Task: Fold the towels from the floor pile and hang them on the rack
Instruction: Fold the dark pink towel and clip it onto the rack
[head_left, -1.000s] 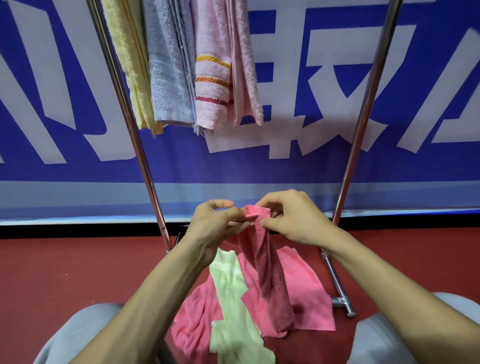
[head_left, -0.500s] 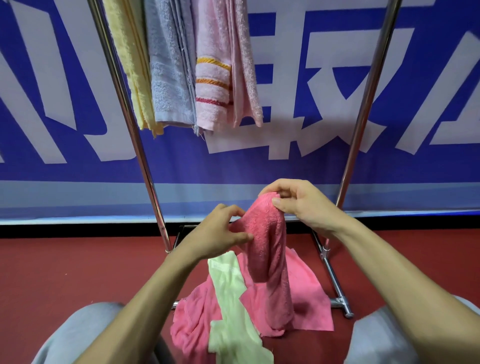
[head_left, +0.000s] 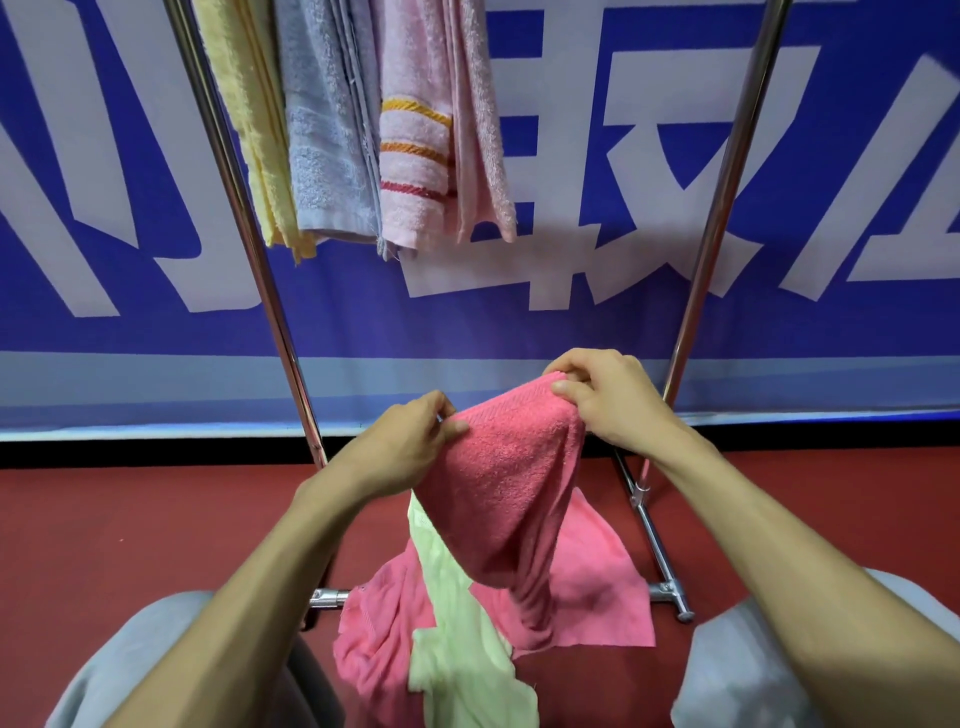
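Banner fabric (head_left: 571, 332) in blue and white is stretched across the back, with a red floor (head_left: 130, 530) spread below it. A metal rack (head_left: 244, 228) is stood on that floor. Three towels are already hung on it, bunched toward its left pole: a yellow towel (head_left: 249, 130), a grey towel (head_left: 327, 156) and a pale pink striped towel (head_left: 431, 156). A loose pile (head_left: 597, 587) of pink and light green cloth is left on the floor between the rack's feet. A darker pink towel (head_left: 509, 493) is held above the pile, its lower end reaching down to it. Its top edge is pinched at one end by the left hand (head_left: 410, 447) and at the other by the right hand (head_left: 608, 400). Folding appears to be under way. Next, the edge would need to be drawn taut and the corners matched before the towel is doubled and raised to the rack.
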